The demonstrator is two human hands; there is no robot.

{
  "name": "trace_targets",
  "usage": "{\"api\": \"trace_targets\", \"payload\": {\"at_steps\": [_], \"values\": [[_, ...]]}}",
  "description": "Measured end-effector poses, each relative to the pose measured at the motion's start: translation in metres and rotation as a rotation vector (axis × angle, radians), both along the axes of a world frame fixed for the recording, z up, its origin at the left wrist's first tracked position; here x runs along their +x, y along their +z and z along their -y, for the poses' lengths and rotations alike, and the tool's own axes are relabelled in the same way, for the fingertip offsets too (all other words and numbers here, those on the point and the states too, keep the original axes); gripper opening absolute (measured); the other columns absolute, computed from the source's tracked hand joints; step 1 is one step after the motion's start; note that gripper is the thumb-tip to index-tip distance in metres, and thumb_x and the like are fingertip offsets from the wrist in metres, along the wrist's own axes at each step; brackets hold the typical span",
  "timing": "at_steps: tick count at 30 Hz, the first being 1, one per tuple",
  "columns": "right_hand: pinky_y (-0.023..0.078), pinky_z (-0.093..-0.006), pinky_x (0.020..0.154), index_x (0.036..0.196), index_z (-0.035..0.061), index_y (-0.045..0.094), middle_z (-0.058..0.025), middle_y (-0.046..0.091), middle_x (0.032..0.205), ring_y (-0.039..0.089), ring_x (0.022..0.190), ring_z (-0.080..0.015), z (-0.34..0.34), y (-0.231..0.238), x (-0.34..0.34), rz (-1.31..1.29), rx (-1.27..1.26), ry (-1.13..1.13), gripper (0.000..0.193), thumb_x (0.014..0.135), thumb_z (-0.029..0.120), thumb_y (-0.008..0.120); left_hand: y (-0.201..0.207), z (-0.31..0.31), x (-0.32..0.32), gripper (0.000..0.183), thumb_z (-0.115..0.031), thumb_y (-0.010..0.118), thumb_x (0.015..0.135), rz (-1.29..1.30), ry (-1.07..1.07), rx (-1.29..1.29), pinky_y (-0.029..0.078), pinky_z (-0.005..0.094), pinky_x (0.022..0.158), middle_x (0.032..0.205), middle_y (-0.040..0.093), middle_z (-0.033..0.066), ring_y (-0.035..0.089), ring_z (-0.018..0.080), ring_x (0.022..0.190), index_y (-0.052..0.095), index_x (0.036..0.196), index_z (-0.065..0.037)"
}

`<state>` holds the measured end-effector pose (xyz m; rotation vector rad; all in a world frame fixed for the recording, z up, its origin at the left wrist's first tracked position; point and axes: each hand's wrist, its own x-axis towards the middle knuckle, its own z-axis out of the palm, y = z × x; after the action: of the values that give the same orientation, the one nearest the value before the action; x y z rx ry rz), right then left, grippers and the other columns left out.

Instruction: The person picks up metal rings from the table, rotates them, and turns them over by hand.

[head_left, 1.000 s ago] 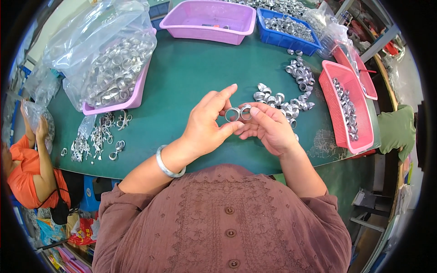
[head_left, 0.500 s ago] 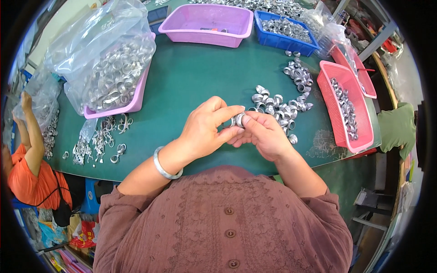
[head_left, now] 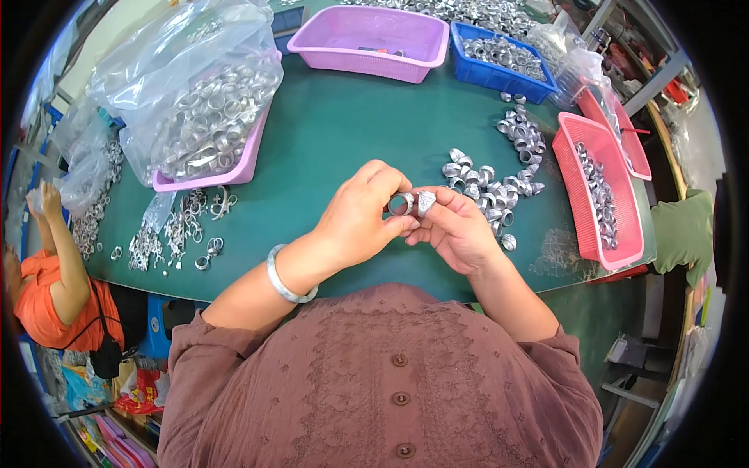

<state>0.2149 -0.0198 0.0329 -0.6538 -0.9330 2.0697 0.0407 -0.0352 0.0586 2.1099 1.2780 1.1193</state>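
Over the near part of the green table, two bare hands close together, each pinching a silver ring. Left hand, light bangle at its wrist, has thumb and fingers around a round band, its hole facing up toward the camera. Right hand grips a broad-faced ring between thumb and fingers, just beside the band; cannot tell if the two touch. Loose ring pile lies on the table just beyond the right hand, trailing up toward a blue tray of metal pieces. Pink basket right of the pile, more pieces inside. Purple basin at far side. To the left, clear bag full of rings sits in a purple tray; small silver pieces lie near it. Co-worker in orange at far left.
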Motion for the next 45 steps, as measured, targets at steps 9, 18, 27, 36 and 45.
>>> {"api": "trace_targets", "payload": {"at_steps": [9,18,27,36,45], "values": [[0.051,-0.0257,0.062,0.097,-0.001,0.056,-0.0089,0.061,0.082,0.062,0.071,-0.0175,0.002,-0.006,0.001,0.046,-0.002,0.037,0.017,0.089,0.013,0.051,-0.004,0.0,-0.002,0.041,-0.004,0.076,0.059,0.052,-0.084,-0.023,0.043,0.0237,0.054,0.079,0.05,0.0027,0.048,0.0116,0.064,0.061,0.097,-0.005],[0.052,-0.0279,0.059,0.099,-0.0018,0.055,-0.0097,0.061,0.081,0.063,0.067,-0.0199,0.001,-0.008,0.002,-0.038,-0.114,0.099,0.021,0.09,0.016,0.048,0.0,0.002,-0.001,0.061,-0.008,0.078,0.059,0.145,-0.069,-0.126,0.045,0.0231,0.058,0.079,0.049,0.0031,0.047,0.0109,0.063,0.053,0.115,-0.003],[0.049,-0.0252,0.06,0.102,-0.0017,0.056,-0.0078,0.061,0.082,0.06,0.068,-0.0154,0.001,-0.008,0.003,0.09,0.112,-0.101,0.021,0.089,0.013,0.051,-0.002,0.002,-0.001,0.068,-0.003,0.075,0.06,0.098,-0.048,-0.045,0.045,0.0224,0.056,0.078,0.048,0.0024,0.047,0.0096,0.064,0.048,0.122,-0.005],[0.046,-0.027,0.068,0.118,0.0056,0.053,-0.0115,0.063,0.098,0.062,0.079,-0.0199,0.006,0.011,0.01,0.566,1.071,-0.047,0.049,0.072,-0.008,0.046,-0.003,0.002,-0.002,0.078,0.006,0.069,0.061,0.039,-0.065,-0.005,0.047,0.0248,0.056,0.079,0.05,0.0053,0.051,0.0126,0.064,0.038,0.131,-0.008],[0.045,-0.0341,0.056,0.125,0.0124,0.048,-0.012,0.057,0.074,0.056,0.063,-0.0297,0.012,0.028,0.012,0.767,1.208,0.094,0.06,0.067,-0.005,0.051,-0.008,0.001,-0.005,0.078,0.008,0.066,0.062,0.05,-0.048,0.013,0.045,0.0218,0.053,0.079,0.052,0.0046,0.051,0.0094,0.063,0.036,0.133,-0.008]]}}
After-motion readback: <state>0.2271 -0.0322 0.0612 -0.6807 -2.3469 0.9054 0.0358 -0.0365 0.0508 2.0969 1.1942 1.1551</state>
